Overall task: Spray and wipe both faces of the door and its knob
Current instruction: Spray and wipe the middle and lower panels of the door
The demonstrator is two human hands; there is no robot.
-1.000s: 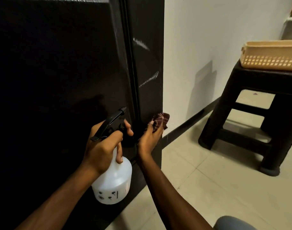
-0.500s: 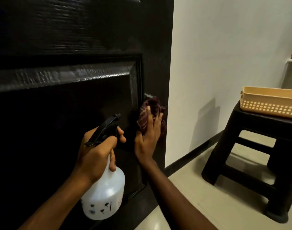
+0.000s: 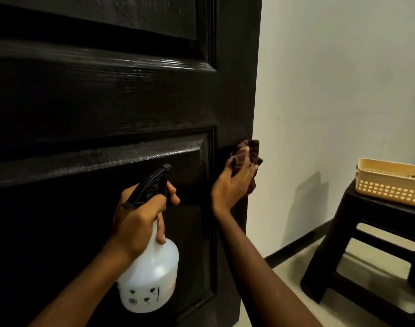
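A black panelled door (image 3: 102,95) fills the left and middle of the view, its right edge against a white wall. My left hand (image 3: 138,215) grips the neck of a white spray bottle (image 3: 149,277) with a black trigger head, held close to the lower panel. My right hand (image 3: 232,185) presses a dark red patterned cloth (image 3: 245,153) against the door's right stile, near its edge. The knob is not in view.
A dark plastic stool (image 3: 366,251) stands at the right on the pale tiled floor, with a beige perforated basket (image 3: 390,182) on top. A black skirting strip runs along the base of the white wall (image 3: 331,79).
My right hand has moved the cloth up the door's right stile. The view has risen, showing the door's middle rail. The left hand keeps its hold on the bottle.
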